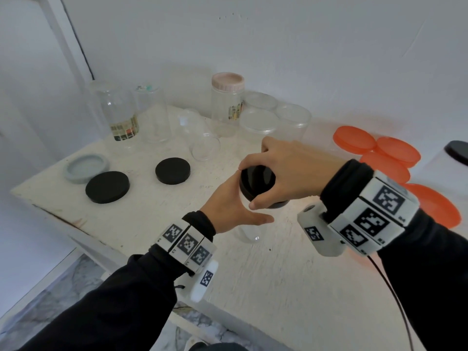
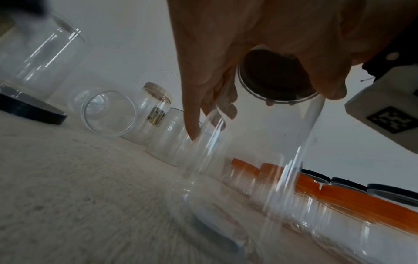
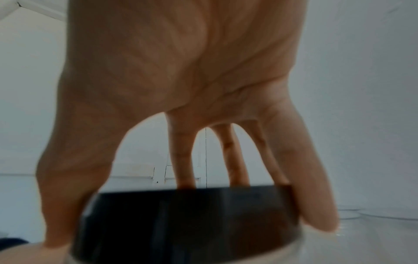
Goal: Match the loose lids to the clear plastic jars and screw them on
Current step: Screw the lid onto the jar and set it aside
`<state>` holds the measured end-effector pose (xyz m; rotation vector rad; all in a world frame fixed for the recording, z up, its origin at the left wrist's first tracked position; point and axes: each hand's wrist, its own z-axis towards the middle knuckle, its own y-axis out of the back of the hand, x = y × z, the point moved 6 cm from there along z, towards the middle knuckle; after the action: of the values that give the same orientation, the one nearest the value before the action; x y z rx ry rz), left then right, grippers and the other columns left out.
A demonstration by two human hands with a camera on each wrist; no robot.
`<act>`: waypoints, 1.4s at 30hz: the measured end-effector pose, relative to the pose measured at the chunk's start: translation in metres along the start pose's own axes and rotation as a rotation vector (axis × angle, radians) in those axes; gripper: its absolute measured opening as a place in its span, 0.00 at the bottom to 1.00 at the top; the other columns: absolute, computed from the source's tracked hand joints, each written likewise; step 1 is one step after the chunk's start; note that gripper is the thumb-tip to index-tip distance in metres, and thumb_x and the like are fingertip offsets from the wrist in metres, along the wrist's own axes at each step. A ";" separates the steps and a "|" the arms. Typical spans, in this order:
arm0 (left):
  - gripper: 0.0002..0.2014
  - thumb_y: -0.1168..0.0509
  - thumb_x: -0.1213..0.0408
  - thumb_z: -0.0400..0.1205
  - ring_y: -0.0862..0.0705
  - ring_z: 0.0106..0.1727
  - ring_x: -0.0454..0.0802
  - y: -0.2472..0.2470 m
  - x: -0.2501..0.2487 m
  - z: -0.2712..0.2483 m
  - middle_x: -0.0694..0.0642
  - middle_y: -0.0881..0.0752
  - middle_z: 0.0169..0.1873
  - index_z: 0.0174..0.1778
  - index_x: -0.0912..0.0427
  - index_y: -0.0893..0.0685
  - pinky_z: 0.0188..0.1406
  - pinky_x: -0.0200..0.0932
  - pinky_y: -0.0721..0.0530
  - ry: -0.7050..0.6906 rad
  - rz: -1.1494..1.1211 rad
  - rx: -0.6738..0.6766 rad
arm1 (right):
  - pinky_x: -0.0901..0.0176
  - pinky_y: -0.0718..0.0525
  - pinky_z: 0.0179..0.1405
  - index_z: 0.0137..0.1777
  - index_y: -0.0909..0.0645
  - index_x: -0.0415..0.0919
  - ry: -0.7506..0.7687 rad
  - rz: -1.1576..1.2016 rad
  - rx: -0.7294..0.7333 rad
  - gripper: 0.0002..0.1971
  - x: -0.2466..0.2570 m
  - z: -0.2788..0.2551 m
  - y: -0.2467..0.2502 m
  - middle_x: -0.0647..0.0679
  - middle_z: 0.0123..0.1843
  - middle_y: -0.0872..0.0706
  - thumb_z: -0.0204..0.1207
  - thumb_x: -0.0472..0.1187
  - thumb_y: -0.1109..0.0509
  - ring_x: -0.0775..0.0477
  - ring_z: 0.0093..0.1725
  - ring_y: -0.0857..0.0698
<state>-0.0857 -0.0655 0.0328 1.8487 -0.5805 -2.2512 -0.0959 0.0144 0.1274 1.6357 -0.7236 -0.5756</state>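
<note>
A clear plastic jar [image 1: 249,235] stands upright on the white table [image 1: 278,287], near its middle. My left hand [image 1: 228,211] wraps round the jar's body from the left, thumb on the near side. A black lid [image 1: 257,182] sits on the jar's mouth, and my right hand [image 1: 253,184] grips its rim from above with thumb and fingers spread around it. The left wrist view shows the jar [image 2: 260,151] from low down, with the lid [image 2: 276,78] on top. In the right wrist view my fingers [image 3: 312,196] clamp the lid [image 3: 185,223].
Two loose black lids [image 1: 107,187] [image 1: 173,171] and a grey lid [image 1: 86,168] lie at the left. Open clear jars [image 1: 152,117], one on its side [image 1: 202,138], and a pink-lidded jar [image 1: 228,105] stand at the back. Orange lids [image 1: 354,140] fill the right.
</note>
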 end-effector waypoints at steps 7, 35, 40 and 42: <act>0.37 0.19 0.61 0.63 0.25 0.51 0.19 -0.018 -0.009 -0.004 0.34 0.24 0.52 0.58 0.36 0.37 0.48 0.17 0.27 -0.013 -0.022 0.053 | 0.59 0.23 0.47 0.71 0.30 0.64 -0.051 0.036 0.026 0.35 -0.007 -0.017 -0.005 0.53 0.50 0.32 0.63 0.67 0.28 0.48 0.49 0.24; 0.38 0.24 0.50 0.68 0.32 0.67 0.41 -0.163 -0.100 0.032 0.47 0.27 0.65 0.72 0.56 0.29 0.67 0.25 0.38 -0.525 0.232 0.308 | 0.59 0.25 0.48 0.76 0.44 0.67 -0.635 0.069 -0.005 0.39 -0.121 -0.248 -0.059 0.55 0.68 0.37 0.67 0.59 0.29 0.50 0.63 0.31; 0.33 0.25 0.54 0.70 0.31 0.69 0.50 -0.195 -0.103 0.048 0.55 0.26 0.67 0.69 0.60 0.25 0.70 0.42 0.36 -0.587 0.329 0.337 | 0.54 0.20 0.52 0.78 0.48 0.67 -0.724 0.072 -0.060 0.42 -0.148 -0.268 -0.070 0.55 0.73 0.40 0.68 0.56 0.27 0.47 0.67 0.34; 0.35 0.28 0.48 0.69 0.32 0.71 0.51 -0.206 -0.099 0.054 0.54 0.27 0.69 0.69 0.59 0.25 0.73 0.53 0.36 -0.580 0.373 0.352 | 0.54 0.22 0.56 0.80 0.51 0.64 -0.762 0.054 -0.086 0.42 -0.160 -0.274 -0.074 0.54 0.77 0.42 0.72 0.56 0.29 0.47 0.72 0.37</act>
<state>-0.0936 0.1687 0.0480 1.0324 -1.3561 -2.5066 0.0009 0.3244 0.1014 1.2923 -1.2647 -1.1972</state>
